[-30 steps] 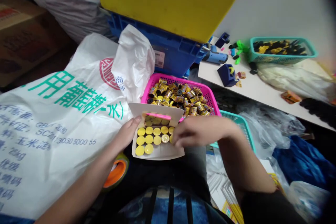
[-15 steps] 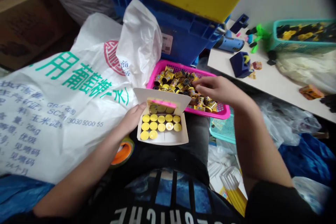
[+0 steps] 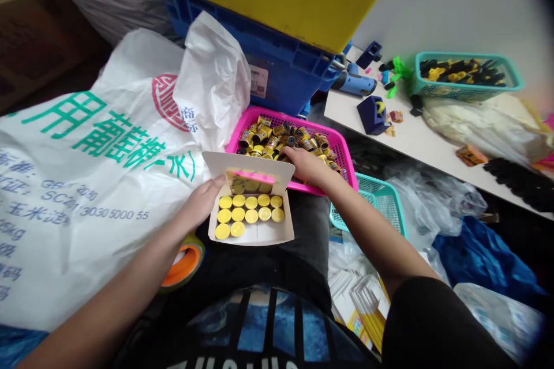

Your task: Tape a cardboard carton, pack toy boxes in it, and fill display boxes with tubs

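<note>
On my lap an open white cardboard box [image 3: 274, 234] is tilted toward me, its lid raised. Several small round yellow-capped containers [image 3: 238, 214] stand in rows inside it, with bare cardboard at the front right. My left hand [image 3: 203, 200] grips the box's left side, thumb over the rim. Beyond the box lies a pink basket [image 3: 350, 170] heaped with small yellow-and-black cylindrical containers [image 3: 272, 141]. My right hand [image 3: 308, 167] reaches into the near side of this heap; the raised lid partly covers its fingertips, so what they hold is hidden.
A large white printed sack [image 3: 99, 184] lies on the left, near a roll of tape [image 3: 197, 251]. Behind stands a blue crate [image 3: 281, 83]. To the right are a white table [image 3: 415, 153] with a teal basket [image 3: 471, 91], a lower teal basket [image 3: 396, 207] and folded cartons [image 3: 361, 305].
My right hand has moved left and nearer within the pink basket, to just behind the lid. My left hand still holds the box. The whole view has shifted slightly.
</note>
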{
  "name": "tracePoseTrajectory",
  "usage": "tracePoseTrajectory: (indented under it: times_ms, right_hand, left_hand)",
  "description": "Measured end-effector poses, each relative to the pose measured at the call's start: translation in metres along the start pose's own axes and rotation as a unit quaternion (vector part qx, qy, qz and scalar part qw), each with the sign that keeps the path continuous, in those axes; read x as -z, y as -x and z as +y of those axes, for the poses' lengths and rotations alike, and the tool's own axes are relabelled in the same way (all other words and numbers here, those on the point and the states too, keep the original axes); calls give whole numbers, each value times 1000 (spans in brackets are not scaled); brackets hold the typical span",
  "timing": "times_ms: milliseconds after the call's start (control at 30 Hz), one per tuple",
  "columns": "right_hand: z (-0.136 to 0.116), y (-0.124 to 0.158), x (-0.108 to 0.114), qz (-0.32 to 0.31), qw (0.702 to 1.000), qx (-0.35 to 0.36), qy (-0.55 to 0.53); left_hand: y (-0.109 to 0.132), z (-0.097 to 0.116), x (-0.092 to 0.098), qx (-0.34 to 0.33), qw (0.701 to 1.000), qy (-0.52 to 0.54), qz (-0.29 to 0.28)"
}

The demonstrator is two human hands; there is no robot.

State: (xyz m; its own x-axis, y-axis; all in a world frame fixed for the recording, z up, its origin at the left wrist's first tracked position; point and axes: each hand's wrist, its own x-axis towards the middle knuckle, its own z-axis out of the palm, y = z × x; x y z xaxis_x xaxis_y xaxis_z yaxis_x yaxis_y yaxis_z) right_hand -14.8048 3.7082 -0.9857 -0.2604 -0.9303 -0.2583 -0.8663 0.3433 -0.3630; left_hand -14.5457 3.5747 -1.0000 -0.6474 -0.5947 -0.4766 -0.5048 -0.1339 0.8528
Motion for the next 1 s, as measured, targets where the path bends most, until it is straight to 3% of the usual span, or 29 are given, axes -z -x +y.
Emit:
tracePoseTrajectory:
  times_ms: [100,167,233,300,367,500,600,667,767,800,867,933,1000]
  right_hand:
    - [-1,27,22,101,988,-23,-117]
    - [-7,59,51,114,970,-27,-213]
    - [-24,90,78,2,964,48,-263]
    - [-51,107,89,-83,963,132,-221]
    - [-83,105,75,-120,971,163,-128]
    - [-135,69,0,-179,967,179,35]
    - [-147,54,-30,-145,972,180,50]
    - [-138,56,-16,-143,973,180,26]
    - [-104,66,34,-220,961,156,-60]
    - [-88,67,50,-219,966,119,-68]
    - [-55,63,67,-146,989,-19,-13]
    - [-27,52,62,-51,980,-178,77]
    - [-9,40,43,-20,960,-253,118]
  left_hand:
    - [1,1,0,-6,1000,8,-10]
    - [0,0,1,-9,1000,5,-11]
    - [-1,-1,1,-9,1000,-3,-9]
    - [-2,-3,2,-12,1000,-7,-9]
    - [-3,-5,2,-14,1000,-8,-10]
    - [-3,-7,2,-19,1000,-6,-9]
    - [-2,-4,2,-24,1000,-18,-3]
    - [-2,-1,3,-12,999,-30,0]
    - [-1,3,3,11,999,-30,-18]
    - [-1,4,3,13,999,-29,-22]
    - [-2,5,3,14,999,-31,-20]
    - [-2,5,2,14,999,-31,-9]
    - [-2,6,1,16,999,-28,-3]
